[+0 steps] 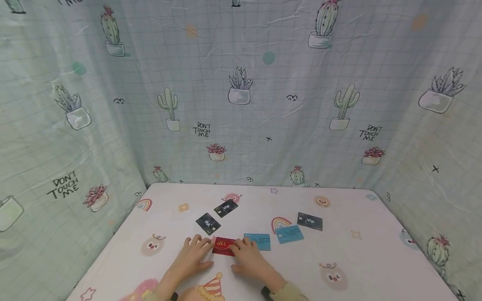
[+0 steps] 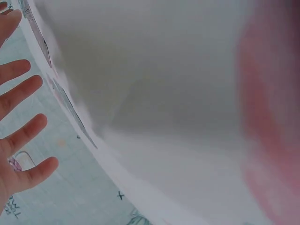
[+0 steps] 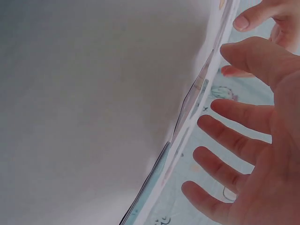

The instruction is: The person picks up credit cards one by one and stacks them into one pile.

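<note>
A red card with VIP lettering lies flat on the table between the two hands. My left hand is at its left end, fingers spread; whether the fingertips touch the card I cannot tell. Over the card's right end lie the fingertips of my right hand, covering part of it. Just beyond that hand is a blue card, its lower left corner hidden by the fingers. In the right wrist view the right hand shows relaxed, separated fingers. The left wrist view shows the left hand's fingers apart too.
Two black cards, one nearer and one farther, lie beyond the left hand. To the right are a second blue card and another black card. A cactus-print curtain surrounds the patterned white table.
</note>
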`<state>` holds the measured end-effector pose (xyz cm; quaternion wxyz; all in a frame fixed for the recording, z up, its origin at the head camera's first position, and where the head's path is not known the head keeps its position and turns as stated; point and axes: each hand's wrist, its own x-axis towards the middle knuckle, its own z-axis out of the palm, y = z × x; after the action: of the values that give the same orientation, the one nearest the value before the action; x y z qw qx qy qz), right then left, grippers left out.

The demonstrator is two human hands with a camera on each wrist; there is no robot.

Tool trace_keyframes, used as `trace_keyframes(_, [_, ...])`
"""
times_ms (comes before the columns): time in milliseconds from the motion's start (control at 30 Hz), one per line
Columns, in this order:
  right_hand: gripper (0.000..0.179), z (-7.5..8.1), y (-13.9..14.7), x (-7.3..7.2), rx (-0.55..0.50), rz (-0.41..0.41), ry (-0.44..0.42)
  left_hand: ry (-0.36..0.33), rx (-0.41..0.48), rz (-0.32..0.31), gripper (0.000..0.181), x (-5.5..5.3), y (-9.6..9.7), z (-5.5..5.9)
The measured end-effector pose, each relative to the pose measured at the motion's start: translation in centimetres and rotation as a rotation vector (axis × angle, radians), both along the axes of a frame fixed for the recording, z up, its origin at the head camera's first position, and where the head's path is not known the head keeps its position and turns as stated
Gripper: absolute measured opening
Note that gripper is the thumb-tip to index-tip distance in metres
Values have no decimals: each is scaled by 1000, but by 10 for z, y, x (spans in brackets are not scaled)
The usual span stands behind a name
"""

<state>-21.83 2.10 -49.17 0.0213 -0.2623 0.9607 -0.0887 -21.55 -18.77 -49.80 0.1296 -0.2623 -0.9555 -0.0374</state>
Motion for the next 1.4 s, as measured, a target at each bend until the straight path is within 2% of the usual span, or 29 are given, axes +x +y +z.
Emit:
trace_keyframes(133, [51, -1, -1, -3, 29, -1, 17, 23, -35, -14, 53, -6, 2, -3])
trace_keyframes(367, [49, -4, 1, -10, 69, 14, 69, 4, -48, -34, 58, -20, 5, -6])
trace_keyframes(500, [51, -6, 1, -15, 96, 20, 104, 18, -76, -65, 59, -27, 3, -7])
trace_keyframes(767, [54, -5, 0, -19, 146, 31, 119, -12, -115, -110, 61, -37, 4, -4])
trace_keyframes(867, [55, -8, 0, -22, 149, 33, 139, -1, -115, -139, 62, -41, 5, -4])
trace_keyframes(967, [56, -8, 1, -24, 141, 39, 159, 10, -113, -159, 63, -43, 7, -4])
trace_keyframes(1200, [55, -8, 2, -26, 135, 59, 180, -7, -119, -156, 61, -45, 10, -6])
trace_keyframes(1400, [56, -8, 1, -26, 158, 43, 175, 29, -157, -171, 62, -47, 13, -6])
